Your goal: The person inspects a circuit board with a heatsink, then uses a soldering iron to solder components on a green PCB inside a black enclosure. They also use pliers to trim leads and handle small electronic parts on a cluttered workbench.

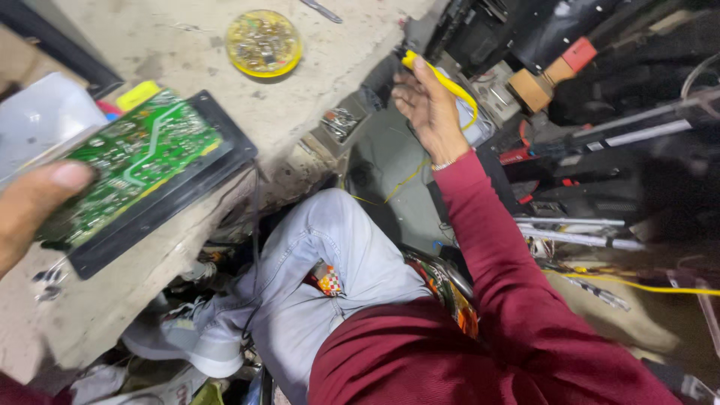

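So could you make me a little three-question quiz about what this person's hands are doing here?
1. True or false: the left hand rests its thumb on a green circuit board set in a black frame.
2. What colour is the thin tool in the right hand?
A. red
B. yellow
C. blue
3. Fill in: the round yellow dish of small parts sits on the grey ____ top, beyond the board.

Key
1. True; the thumb lies on the board's near left corner.
2. B; the yellow tool runs across the raised palm.
3. Bench; the dish lies apart from both hands.
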